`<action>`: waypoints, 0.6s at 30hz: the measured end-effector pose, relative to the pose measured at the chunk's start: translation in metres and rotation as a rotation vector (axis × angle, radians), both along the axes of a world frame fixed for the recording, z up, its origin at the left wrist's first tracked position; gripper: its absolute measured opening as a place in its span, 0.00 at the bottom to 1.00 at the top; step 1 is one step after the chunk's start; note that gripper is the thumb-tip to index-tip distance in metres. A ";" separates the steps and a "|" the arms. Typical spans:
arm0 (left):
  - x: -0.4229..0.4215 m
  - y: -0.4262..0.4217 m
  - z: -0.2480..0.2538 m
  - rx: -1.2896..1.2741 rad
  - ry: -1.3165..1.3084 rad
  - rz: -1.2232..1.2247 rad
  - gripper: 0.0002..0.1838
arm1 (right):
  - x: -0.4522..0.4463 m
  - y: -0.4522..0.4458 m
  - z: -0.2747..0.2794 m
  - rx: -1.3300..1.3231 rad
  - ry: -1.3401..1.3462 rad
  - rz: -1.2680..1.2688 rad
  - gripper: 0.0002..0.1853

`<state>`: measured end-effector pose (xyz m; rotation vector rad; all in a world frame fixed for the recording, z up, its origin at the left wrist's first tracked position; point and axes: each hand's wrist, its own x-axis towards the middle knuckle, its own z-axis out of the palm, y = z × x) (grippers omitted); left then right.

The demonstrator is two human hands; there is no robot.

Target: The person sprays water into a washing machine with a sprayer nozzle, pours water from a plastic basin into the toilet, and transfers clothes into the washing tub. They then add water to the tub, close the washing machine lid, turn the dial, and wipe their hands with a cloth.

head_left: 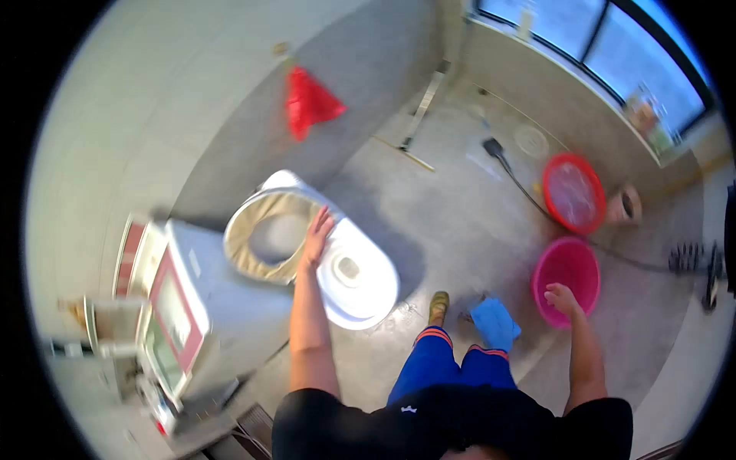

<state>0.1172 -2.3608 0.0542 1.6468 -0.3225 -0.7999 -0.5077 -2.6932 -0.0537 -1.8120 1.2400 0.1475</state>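
Observation:
My left hand [317,236] is stretched out over the toilet, fingers extended along the edge of the raised toilet seat [244,236] with its beige padded cover. The blur hides how firmly it touches. Beside that seat shows the white toilet bowl [376,272], with its drain opening in the middle. On the other side, my right hand [563,297] hangs over the near part of a pink bucket [543,264], fingers curled and nothing visible in them. A blue cloth [495,322] lies on the floor near my feet.
A washing machine [238,268] stands left of the toilet. Near the window wall are a red basin [596,195], a brown container [627,205] and a dark hose [521,184]. A squeegee [420,119] leans at the corner. One red bag [307,106] hangs on the wall.

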 end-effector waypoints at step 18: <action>-0.411 0.616 -0.180 1.274 -0.068 0.994 0.19 | 0.063 0.187 -0.073 0.007 0.419 0.643 0.09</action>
